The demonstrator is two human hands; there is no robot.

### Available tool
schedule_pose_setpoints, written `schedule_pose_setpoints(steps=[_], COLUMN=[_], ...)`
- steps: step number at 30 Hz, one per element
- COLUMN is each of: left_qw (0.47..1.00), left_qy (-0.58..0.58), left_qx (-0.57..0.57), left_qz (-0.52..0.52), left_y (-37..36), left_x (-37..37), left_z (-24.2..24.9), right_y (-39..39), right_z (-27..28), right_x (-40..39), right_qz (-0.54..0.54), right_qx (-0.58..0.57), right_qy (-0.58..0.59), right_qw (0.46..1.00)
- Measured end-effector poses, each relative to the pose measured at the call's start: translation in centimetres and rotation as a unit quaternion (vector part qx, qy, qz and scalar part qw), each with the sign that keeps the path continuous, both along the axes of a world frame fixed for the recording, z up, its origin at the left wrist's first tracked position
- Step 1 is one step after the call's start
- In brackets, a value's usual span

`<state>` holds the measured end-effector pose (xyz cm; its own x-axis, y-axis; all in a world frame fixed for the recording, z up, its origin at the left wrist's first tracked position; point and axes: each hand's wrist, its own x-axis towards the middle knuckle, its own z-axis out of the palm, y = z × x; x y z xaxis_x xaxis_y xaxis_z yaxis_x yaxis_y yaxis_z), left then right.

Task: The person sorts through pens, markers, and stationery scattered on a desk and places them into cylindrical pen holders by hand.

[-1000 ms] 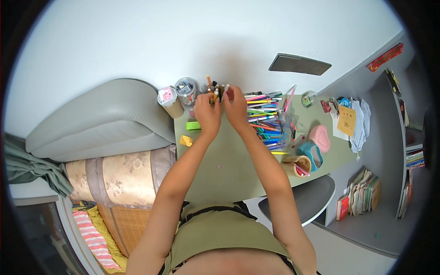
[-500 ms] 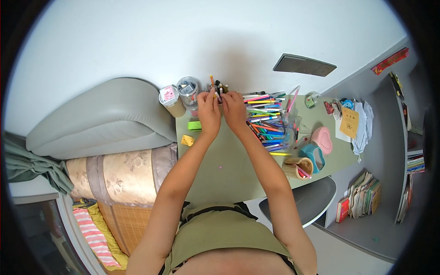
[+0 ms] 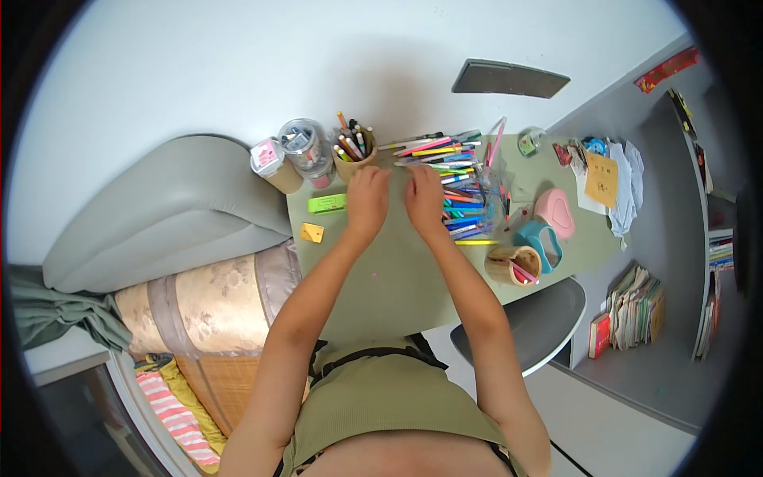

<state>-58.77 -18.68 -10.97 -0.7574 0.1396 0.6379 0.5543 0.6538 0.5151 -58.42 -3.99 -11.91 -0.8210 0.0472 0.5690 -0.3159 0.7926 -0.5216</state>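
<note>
My left hand is just in front of a round wooden pen holder filled with upright pens and markers. Its fingers are loosely bent and apart, and I see nothing in them. To its right, over the near-left edge of a loose pile of coloured pens, is my right hand. Its thumb stands apart from its bent fingers, and no held pen shows; the fingertips are partly hidden. A bright green box-like item lies left of my left hand.
Two lidded containers stand at the back left. A yellow block lies near the left edge. On the right are a wooden cup, a blue holder, a pink heart-shaped box and papers.
Both hands have come away from the top of the pen holder toward me and right, with a wider gap between them. The holder now shows clearly. The camera view has shifted slightly.
</note>
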Motion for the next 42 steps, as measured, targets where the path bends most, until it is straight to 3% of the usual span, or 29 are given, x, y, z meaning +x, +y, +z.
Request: schedule_pose_setpoints(steps=[3,6,9,15,23,26,33,37,42], left_qw=[0.995,0.990,0.994,0.976,0.991,0.993,0.978,0.976,0.970], left_qy=[-0.083,-0.116,-0.078,-0.177,-0.135,-0.116,-0.032,0.045,0.048], left_qx=[-0.037,-0.060,-0.070,-0.124,-0.018,0.027,0.200,0.202,0.219], left_qz=[-0.043,-0.042,-0.024,-0.017,0.000,0.010,0.044,0.071,0.089], left_y=[2.3,4.4,6.2,6.5,3.2,2.1,0.0,-2.0,-3.2], left_x=[1.0,1.2,1.0,-0.1,1.5,2.4,2.9,2.5,1.6], left_z=[-2.7,-4.3,-5.0,-5.7,-5.3,-3.7,2.8,5.9,6.9], right_y=[2.7,4.8,5.3,5.5,5.2,3.8,-1.1,-3.3,-5.0], right_z=[-0.5,-1.0,-1.4,-3.4,-3.3,-1.2,5.2,7.2,8.4], right_x=[2.1,3.5,4.2,3.0,2.0,1.5,-0.9,-2.3,-3.0], right_qz=[-0.047,-0.028,-0.020,-0.020,0.004,0.000,0.031,0.083,0.085], right_qx=[0.017,0.062,0.096,0.178,0.207,0.148,-0.013,-0.176,-0.211], right_qy=[-0.055,-0.087,-0.079,-0.081,-0.080,0.022,0.134,0.117,0.144], right_qw=[0.997,0.994,0.992,0.981,0.975,0.989,0.990,0.974,0.963])
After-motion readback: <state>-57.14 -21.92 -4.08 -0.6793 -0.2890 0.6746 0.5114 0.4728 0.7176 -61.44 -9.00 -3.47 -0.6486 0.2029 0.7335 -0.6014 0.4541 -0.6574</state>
